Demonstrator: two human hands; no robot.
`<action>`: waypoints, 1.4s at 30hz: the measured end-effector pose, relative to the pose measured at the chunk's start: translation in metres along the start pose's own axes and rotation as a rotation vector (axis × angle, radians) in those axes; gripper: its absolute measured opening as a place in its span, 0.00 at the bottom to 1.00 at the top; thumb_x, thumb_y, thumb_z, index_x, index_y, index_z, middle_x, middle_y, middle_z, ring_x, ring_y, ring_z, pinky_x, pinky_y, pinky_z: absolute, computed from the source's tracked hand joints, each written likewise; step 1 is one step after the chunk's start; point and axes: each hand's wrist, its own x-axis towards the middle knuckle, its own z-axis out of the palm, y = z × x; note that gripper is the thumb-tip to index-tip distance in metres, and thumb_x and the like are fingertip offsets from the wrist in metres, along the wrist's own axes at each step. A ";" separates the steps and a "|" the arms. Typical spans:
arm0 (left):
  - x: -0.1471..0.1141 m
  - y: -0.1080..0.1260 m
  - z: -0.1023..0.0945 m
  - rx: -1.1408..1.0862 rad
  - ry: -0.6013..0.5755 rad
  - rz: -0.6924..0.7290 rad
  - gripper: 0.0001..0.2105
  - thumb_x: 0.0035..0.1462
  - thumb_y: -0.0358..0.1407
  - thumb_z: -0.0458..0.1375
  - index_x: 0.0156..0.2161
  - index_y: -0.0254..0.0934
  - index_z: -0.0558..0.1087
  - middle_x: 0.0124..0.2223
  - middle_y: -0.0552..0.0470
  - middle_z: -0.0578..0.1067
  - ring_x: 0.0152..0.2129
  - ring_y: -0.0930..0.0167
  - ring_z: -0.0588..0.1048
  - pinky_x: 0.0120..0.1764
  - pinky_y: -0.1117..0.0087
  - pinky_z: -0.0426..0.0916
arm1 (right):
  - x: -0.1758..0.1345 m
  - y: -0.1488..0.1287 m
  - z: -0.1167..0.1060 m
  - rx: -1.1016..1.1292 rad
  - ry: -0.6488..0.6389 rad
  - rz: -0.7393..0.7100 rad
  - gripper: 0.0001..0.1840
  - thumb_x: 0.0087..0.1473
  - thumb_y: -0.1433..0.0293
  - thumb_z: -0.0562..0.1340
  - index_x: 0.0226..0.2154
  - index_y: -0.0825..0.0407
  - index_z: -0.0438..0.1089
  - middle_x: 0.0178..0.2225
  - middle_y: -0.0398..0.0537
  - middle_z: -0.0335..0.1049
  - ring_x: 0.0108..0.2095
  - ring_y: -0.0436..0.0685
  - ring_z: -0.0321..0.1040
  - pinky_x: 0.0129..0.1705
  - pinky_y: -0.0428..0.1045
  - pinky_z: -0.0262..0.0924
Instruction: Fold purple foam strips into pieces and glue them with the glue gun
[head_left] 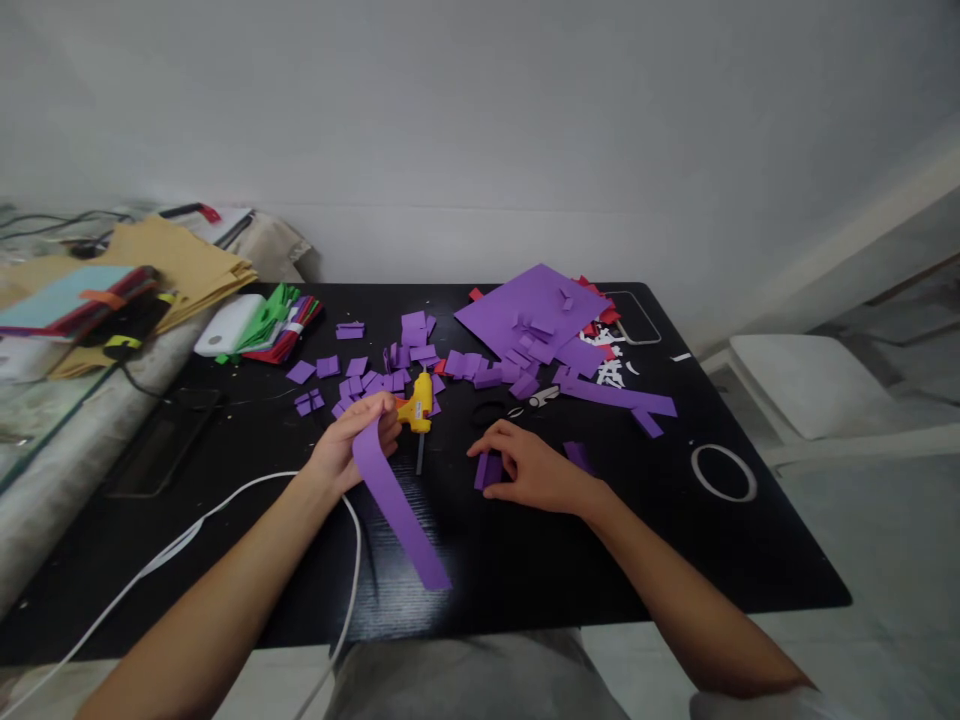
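A long purple foam strip [401, 510] hangs from my left hand [360, 435], whose fingers are closed on its upper end and curl it over. Right beside those fingers is a yellow glue gun [422, 395], with a grey glue stick pointing toward me; I cannot tell whether the hand touches it. My right hand [536, 468] is low over the table, thumb and forefinger around a small purple foam piece [487, 470]. That piece is partly hidden by the fingers. Scissors [544, 397] with dark and light parts lie just beyond my right hand.
Several small purple pieces [390, 382] are scattered behind the glue gun. A purple sheet [517, 310] lies over red and white scraps. Coloured foam bundles [281, 325] sit back left. A white cable [356, 560] crosses the black table [247, 590]; a phone [165, 440] lies left.
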 end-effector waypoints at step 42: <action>-0.006 -0.020 0.014 0.557 -0.112 0.017 0.14 0.58 0.45 0.64 0.37 0.33 0.76 0.22 0.57 0.69 0.13 0.80 0.63 0.15 0.80 0.53 | 0.016 -0.025 0.024 0.313 0.432 0.075 0.05 0.52 0.68 0.68 0.33 0.50 0.80 0.33 0.47 0.81 0.33 0.57 0.77 0.37 0.50 0.69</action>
